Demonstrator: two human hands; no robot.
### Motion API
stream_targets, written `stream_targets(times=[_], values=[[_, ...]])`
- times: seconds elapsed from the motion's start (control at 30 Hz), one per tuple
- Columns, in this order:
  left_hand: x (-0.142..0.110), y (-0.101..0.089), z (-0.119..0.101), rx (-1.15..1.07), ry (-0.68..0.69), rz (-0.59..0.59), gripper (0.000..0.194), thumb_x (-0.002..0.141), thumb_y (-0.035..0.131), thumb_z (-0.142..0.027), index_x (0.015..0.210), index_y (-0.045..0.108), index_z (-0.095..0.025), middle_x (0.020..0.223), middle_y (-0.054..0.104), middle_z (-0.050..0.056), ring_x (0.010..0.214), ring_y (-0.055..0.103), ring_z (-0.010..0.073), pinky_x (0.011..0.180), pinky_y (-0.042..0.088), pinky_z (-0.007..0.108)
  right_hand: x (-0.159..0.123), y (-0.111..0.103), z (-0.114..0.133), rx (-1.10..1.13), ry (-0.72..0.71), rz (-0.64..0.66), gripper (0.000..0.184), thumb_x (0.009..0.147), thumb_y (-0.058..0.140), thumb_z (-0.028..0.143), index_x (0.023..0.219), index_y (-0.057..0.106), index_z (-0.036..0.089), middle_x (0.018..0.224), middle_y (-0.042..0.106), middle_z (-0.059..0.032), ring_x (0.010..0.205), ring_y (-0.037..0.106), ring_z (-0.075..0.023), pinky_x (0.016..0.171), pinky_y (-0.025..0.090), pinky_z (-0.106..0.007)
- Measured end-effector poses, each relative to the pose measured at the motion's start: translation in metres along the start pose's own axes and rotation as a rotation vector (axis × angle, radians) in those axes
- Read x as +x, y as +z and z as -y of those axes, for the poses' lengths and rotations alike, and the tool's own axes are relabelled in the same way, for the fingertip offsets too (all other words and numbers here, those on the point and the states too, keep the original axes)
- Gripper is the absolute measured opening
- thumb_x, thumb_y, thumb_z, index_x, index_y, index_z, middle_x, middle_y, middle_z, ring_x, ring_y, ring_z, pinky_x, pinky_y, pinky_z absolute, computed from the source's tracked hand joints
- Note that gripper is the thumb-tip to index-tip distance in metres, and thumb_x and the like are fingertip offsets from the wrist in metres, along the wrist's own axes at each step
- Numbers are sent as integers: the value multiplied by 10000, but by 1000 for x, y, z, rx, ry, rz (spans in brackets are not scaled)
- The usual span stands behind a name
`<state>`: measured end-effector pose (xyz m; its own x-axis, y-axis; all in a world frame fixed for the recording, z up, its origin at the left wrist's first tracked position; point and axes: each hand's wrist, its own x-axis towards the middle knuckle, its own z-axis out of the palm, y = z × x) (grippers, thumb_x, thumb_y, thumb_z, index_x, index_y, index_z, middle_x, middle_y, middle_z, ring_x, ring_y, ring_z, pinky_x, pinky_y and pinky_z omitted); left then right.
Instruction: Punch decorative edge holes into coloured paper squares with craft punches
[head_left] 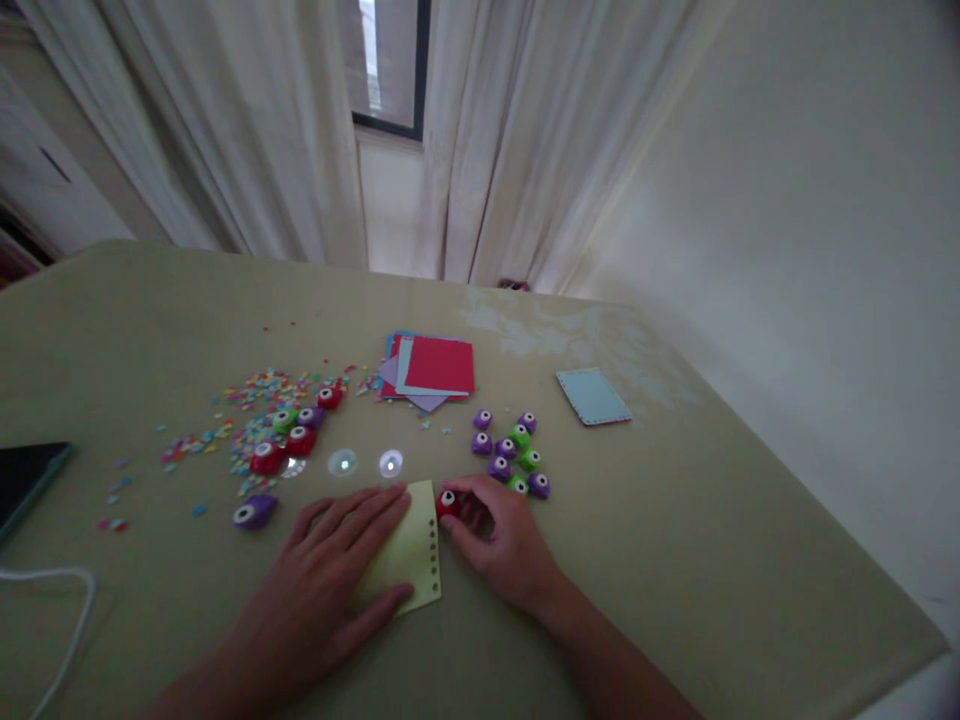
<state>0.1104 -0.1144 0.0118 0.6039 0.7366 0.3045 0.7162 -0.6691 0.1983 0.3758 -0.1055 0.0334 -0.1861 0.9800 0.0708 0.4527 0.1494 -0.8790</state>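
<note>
My left hand (330,570) lies flat, fingers stretched out, on a pale yellow paper sheet (411,555) whose right edge carries a row of punched holes. My right hand (499,535) is curled round a small red paper punch (448,503) set against that punched edge of the sheet. Both rest on the olive tablecloth (675,560) near the front.
A cluster of purple and green punches (511,452) sits just beyond my right hand. More red, green and purple punches (289,440) lie left amid scattered confetti (247,400). A coloured paper stack (431,368), a light blue card (593,396), a dark tablet (26,478) and a white cable (67,620) are around.
</note>
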Motion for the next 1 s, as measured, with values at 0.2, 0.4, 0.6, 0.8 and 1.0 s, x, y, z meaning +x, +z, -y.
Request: stream_targets(times=[0.2, 0.4, 0.6, 0.8, 1.0], values=[[-1, 1, 0, -12, -6, -8, 743, 1032, 647, -562, 1689, 404, -314, 1611, 618, 35, 1386, 594, 280, 1147, 338, 411, -1, -1, 4, 58, 23, -18, 262, 917, 747, 239, 1171, 772, 180, 955, 780, -52, 784, 686, -180, 705, 548, -279], [-2, 1, -2, 15, 0, 9, 738, 1041, 623, -572, 1690, 408, -293, 1643, 586, 43, 1428, 556, 287, 1170, 308, 424, -1, 0, 3, 52, -3, 10, 259, 905, 770, 221, 1162, 776, 196, 985, 799, -50, 822, 721, -190, 737, 562, -286], [-4, 3, -1, 34, 1, -12, 823, 1021, 633, -604, 1726, 340, -296, 1694, 518, 65, 1456, 510, 319, 1181, 299, 452, -1, -1, -1, -60, -105, 57, 256, 921, 796, 201, 1176, 792, 218, 1116, 820, -71, 1010, 748, -239, 926, 566, -355], [-5, 4, -2, 21, -11, 0, 861, 996, 663, -627, 1731, 331, -323, 1603, 598, 63, 1389, 539, 326, 1174, 325, 464, -1, -1, -3, -66, -171, 61, 231, 966, 753, 183, 1187, 805, 223, 1122, 824, -71, 1039, 750, -232, 955, 559, -349], [-5, 4, -3, 23, -20, 5, 829, 1005, 652, -606, 1725, 345, -336, 1658, 550, 56, 1416, 519, 334, 1188, 313, 472, 0, -4, 0, -43, -168, 89, 231, 945, 779, 164, 1160, 821, 234, 1096, 828, -54, 1020, 756, -221, 947, 564, -334]])
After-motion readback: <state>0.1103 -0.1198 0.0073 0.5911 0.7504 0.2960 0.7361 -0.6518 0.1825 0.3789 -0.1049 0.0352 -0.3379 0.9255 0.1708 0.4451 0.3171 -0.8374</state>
